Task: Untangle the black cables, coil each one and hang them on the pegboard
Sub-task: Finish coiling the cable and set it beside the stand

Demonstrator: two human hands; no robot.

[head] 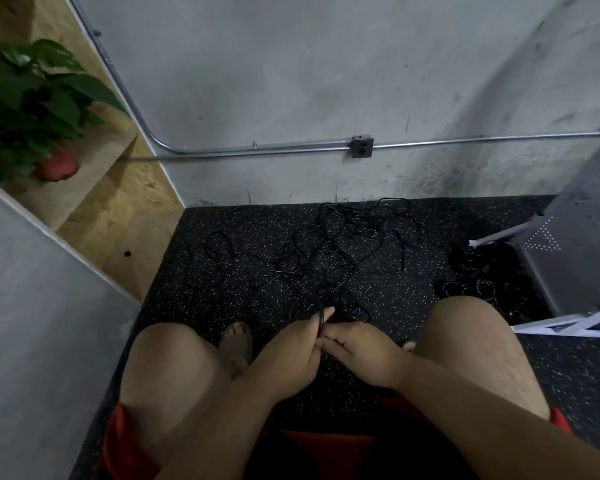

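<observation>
Sprawling in a loose tangle on the speckled floor [222, 299], black cables [343, 251] are lying between the squatting person's knees and the grey wall [291, 81]. Person's left hand [291, 348] is gripping a few cable loops, fingers curled round them. Their right hand [357, 351] is touching the left, fingers bent; can't tell if it's holding cable. Coiled bundles [478, 285] are sitting just beside the perforated pegboard [575, 237] at right.

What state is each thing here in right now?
Tangled cables, loose heap on floor.
Held cable, pinched in left hand.
Right hand, touching the left; grip unclear.
Coiled cables, bundled beside the pegboard.
Wall outlet, nothing plugged in.
</observation>
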